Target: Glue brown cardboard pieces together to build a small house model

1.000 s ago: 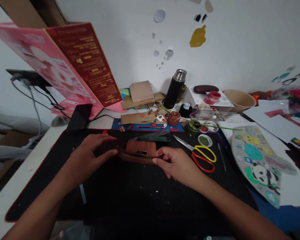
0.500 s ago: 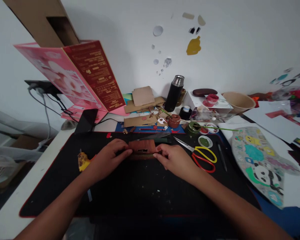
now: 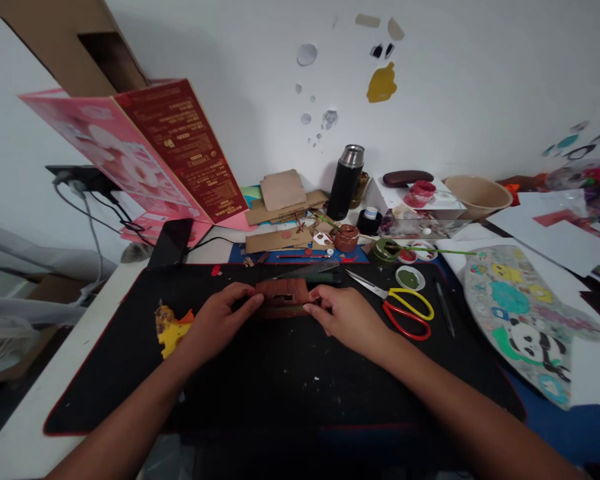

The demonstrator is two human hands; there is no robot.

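A small reddish-brown painted piece (image 3: pixel 286 289), perhaps cardboard, with a slot cut in its front, is held between my two hands over the black mat (image 3: pixel 280 380). My left hand (image 3: pixel 230 311) pinches its left end between thumb and fingers. At its right end my right hand (image 3: pixel 343 313) grips it the same way, fingers closed. Scissors (image 3: pixel 397 303) with one yellow and one red handle lie just right of my right hand. To the left, a yellow glue gun (image 3: pixel 169 330) rests partly behind my left forearm.
Behind the mat stand a black thermos (image 3: pixel 346 183), a brown paint jar (image 3: pixel 347 238) and a green paint jar (image 3: pixel 384 253) with a brush across it. Cardboard scraps (image 3: pixel 280 240) lie at the back. A painted panda board (image 3: pixel 520 320) is at right, a pink folder (image 3: pixel 130 157) at left.
The view has shifted slightly. Both hands keep their hold on the brown piece, which appears tilted a little differently; little else has moved.
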